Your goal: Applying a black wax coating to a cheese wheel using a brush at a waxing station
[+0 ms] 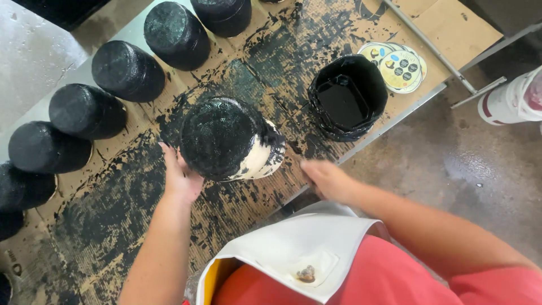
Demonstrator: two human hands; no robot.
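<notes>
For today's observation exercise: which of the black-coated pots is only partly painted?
The pot the left hand steadies: its lower side shows bare cream, while the row of pots behind is black all over.
</notes>
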